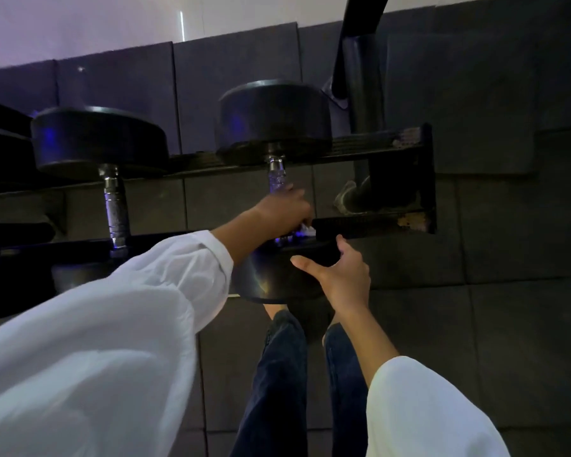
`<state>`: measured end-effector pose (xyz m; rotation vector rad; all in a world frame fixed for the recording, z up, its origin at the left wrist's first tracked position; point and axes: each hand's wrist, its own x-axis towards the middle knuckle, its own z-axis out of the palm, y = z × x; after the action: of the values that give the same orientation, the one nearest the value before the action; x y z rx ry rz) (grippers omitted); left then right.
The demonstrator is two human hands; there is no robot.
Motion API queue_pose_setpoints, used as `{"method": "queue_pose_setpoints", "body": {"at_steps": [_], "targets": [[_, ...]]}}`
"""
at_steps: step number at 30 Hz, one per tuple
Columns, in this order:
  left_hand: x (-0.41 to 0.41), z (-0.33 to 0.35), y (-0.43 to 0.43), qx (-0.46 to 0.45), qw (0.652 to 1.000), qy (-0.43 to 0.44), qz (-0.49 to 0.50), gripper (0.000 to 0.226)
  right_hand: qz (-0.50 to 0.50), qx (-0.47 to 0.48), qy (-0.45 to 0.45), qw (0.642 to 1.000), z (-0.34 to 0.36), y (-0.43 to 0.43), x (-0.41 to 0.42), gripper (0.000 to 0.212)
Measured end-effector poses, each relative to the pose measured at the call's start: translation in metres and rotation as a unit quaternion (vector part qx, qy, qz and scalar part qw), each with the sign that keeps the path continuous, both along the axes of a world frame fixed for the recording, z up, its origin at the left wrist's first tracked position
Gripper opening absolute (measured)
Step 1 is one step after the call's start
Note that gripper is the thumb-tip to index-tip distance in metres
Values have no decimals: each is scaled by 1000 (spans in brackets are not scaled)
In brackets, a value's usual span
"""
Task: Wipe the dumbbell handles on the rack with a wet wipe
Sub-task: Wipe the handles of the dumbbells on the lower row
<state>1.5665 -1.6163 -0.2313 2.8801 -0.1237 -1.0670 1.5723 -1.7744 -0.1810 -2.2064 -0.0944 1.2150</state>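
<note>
Lying across the rails of the black metal rack point(373, 222) at the row's right end, the black round-headed dumbbell point(274, 117) shows a knurled chrome handle point(276, 178) lit bluish. The left hand point(282, 212) curls over the handle's near part, clutching a crumpled white wet wipe point(306, 229). The right hand point(342, 275), fingers spread and holding nothing, is by the near head point(267, 275).

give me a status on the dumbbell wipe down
Left grip curled round the wipe on the right dumbbell's handle. Right grip open, by that dumbbell's near weight. Nothing in the way.
</note>
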Motion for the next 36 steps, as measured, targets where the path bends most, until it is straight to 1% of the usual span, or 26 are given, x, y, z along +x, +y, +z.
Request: {"method": "queue_pose_setpoints", "body": {"at_steps": [3, 5, 6, 8, 12, 14, 15, 16, 17, 18, 19, 20, 21, 22, 23, 25, 26, 27, 28, 29, 30, 31, 32, 34, 35, 36], "targets": [[-27, 5, 8, -80, 991, -46, 94, 32, -10, -5, 1, 1000, 0, 1, -2, 96], [-44, 8, 12, -151, 965, -110, 184, 30, -15, -7, 3, 1000, 1, 1, -2, 96], [-50, 10, 13, -166, 953, -122, 221, 28, -14, -8, 3, 1000, 1, 1, -1, 95], [-57, 13, 12, -174, 934, -111, 291, 25, -9, -10, 0, 1000, 2, 1, 0, 94], [-63, 10, 6, -168, 881, -82, 434, 30, -15, -12, -2, 1000, 0, 1, -1, 97], [-68, 5, 10, -154, 842, -78, 512, 23, -20, -10, -5, 1000, -1, 0, -2, 98], [-68, 6, 12, -157, 802, -101, 568, 18, -21, -10, -6, 1000, -1, 0, -2, 98], [-65, 6, 14, -179, 725, -144, 649, 12, -20, -10, -6, 1000, -1, 0, -2, 98], [-59, 10, 17, -224, 606, -195, 738, 5, -17, -10, -7, 1000, 0, 0, -2, 97], [-49, 14, 20, -279, 468, -238, 804, 10, -13, -10, -9, 1000, 1, 0, -2, 96], [-37, 14, 22, -333, 334, -264, 841, 18, -9, -9, -12, 1000, 1, 0, -2, 95], [-25, 10, 23, -372, 231, -284, 853, 20, -6, -8, -15, 1000, 1, 0, -1, 95], [-14, 6, 22, -369, 193, -298, 859, 16, -3, -8, -16, 1000, 0, 0, -2, 96], [-6, 3, 19, -331, 217, -304, 867, 15, -2, -11, -17, 1000, -1, 0, -2, 97], [-2, 3, 13, -282, 268, -304, 870, 19, -2, -14, -18, 1000, -2, 0, -3, 98], [3, 12, -6, -198, 389, -288, 852, 27, -6, -16, -17, 1000, -2, 2, -4, 101], [5, 13, -14, -177, 448, -288, 828, 32, -10, -16, -17, 1000, -2, 2, -5, 102], [7, 10, -20, -166, 490, -288, 806, 36, -12, -16, -17, 1000, -2, 2, -5, 102], [7, 11, -23, -153, 515, -291, 792, 38, -13, -16, -19, 1000, -2, 2, -5, 101], [7, 9, -22, -146, 510, -303, 792, 35, -12, -16, -19, 1000, -2, 2, -4, 101], [6, 7, -19, -157, 466, -319, 810, 30, -11, -16, -19, 1000, -3, 1, -4, 101], [4, 3, -14, -179, 400, -335, 834, 25, -10, -16, -17, 1000, -3, 1, -4, 101], [4, 0, -8, -196, 344, -340, 853, 22, -9, -17, -16, 1000, -3, 1, -4, 102], [5, -6, 2, -232, 249, -332, 880, 14, -2, -20, -15, 1000, -3, 1, -3, 101], [5, -9, 8, -272, 188, -324, 886, 12, 1, -22, -14, 1000, -2, 2, -3, 101], [4, -11, 14, -329, 115, -309, 885, 18, 2, -21, -13, 1000, -2, 2, -2, 101]]}}
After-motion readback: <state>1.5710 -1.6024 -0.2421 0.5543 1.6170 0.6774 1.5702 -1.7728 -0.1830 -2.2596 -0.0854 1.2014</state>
